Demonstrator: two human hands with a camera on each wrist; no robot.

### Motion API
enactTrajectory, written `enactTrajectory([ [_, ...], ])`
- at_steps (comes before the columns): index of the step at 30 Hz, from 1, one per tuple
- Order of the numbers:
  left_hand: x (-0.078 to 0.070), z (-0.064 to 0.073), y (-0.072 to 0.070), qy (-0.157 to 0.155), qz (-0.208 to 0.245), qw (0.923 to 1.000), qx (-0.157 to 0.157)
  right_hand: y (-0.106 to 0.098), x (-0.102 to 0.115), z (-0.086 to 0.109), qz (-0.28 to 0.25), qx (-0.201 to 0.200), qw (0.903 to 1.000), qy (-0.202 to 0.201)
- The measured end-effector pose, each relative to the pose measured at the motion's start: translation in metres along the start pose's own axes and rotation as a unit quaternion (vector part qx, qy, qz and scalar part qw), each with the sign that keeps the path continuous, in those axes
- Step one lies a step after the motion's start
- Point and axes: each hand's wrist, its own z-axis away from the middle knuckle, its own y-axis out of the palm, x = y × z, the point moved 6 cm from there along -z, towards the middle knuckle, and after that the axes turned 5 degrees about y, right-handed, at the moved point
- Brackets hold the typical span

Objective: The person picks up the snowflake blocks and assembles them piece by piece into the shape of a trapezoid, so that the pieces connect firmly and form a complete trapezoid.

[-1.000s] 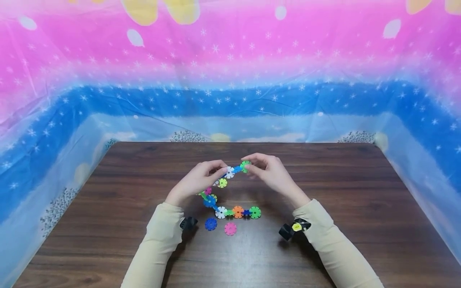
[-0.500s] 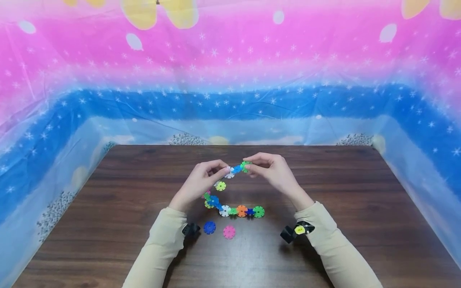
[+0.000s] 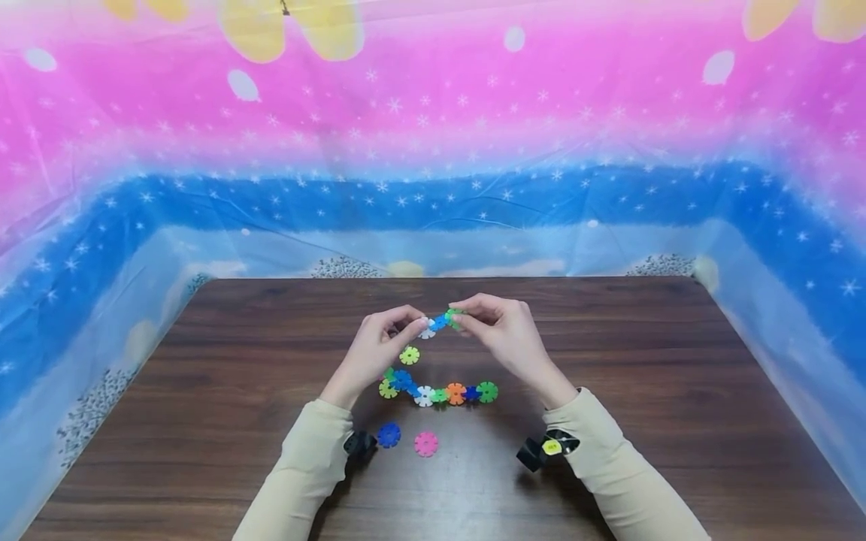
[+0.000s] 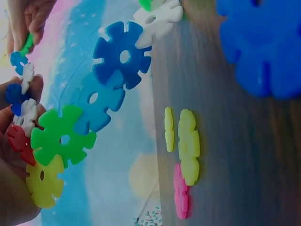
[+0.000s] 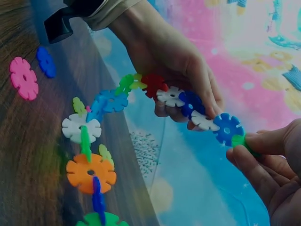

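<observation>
A chain of slotted plastic snowflake discs in several colours runs between my hands and loops down over the table. My left hand [image 3: 372, 349] pinches it near a white disc [image 3: 427, 331], with the blue, white and red discs [image 5: 153, 85] passing along its palm. At the chain's end, my right hand [image 3: 512, 338] pinches a green disc [image 5: 239, 140] between thumb and fingers; a blue disc [image 5: 228, 129] links it to the white one. The lower stretch carries an orange disc [image 3: 455, 393] and ends in another green disc [image 3: 486, 392]. The left hand hides part of the chain in the head view.
A loose blue disc [image 3: 389, 435] and a pink disc [image 3: 426, 444] lie nearer the person on the wooden table [image 3: 609, 451]. Yellow-green discs [image 3: 409, 355] [image 4: 189, 148] and another pink disc [image 4: 181, 193] lie around the chain. A patterned cloth [image 3: 433, 195] surrounds the table.
The chain's lower stretch has shifted slightly right and away from the loose blue and pink discs. Both hands keep their pinch, the right one turned a little. The head view has tilted up slightly.
</observation>
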Motion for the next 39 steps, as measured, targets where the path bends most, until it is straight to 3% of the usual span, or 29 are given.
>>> enactTrajectory([
  [10,0.0,0.0,0.001,0.008,-0.007,0.9999,-0.003,0.004,-0.009,0.0,-0.035,0.017,0.9988,0.03],
  [16,-0.001,-0.002,0.003,-0.012,-0.01,0.9997,0.017,0.001,-0.015,-0.004,-0.049,0.045,0.9964,0.052],
  [19,-0.002,-0.003,0.006,-0.024,-0.015,0.9989,0.038,-0.003,-0.016,-0.006,-0.029,0.067,0.9947,0.073],
  [22,0.0,-0.004,0.009,-0.032,-0.024,0.9978,0.053,-0.008,-0.016,-0.007,0.028,0.068,0.9942,0.078],
  [26,0.004,-0.004,0.011,-0.036,-0.036,0.9965,0.066,-0.017,-0.008,-0.003,0.11,0.035,0.9921,0.049],
  [29,0.005,-0.004,0.009,-0.034,-0.036,0.9966,0.065,-0.012,0.003,0.006,0.147,0.071,0.9864,0.019],
  [32,0.005,-0.003,0.008,-0.033,-0.032,0.9968,0.066,0.01,0.01,0.021,0.174,0.179,0.9684,0.0],
  [35,0.006,-0.003,0.009,-0.033,-0.029,0.9965,0.072,0.038,0.007,0.043,0.211,0.288,0.9342,-0.009],
  [39,0.005,-0.003,0.012,-0.032,-0.028,0.9962,0.076,0.064,0.0,0.068,0.275,0.351,0.8951,-0.019],
])
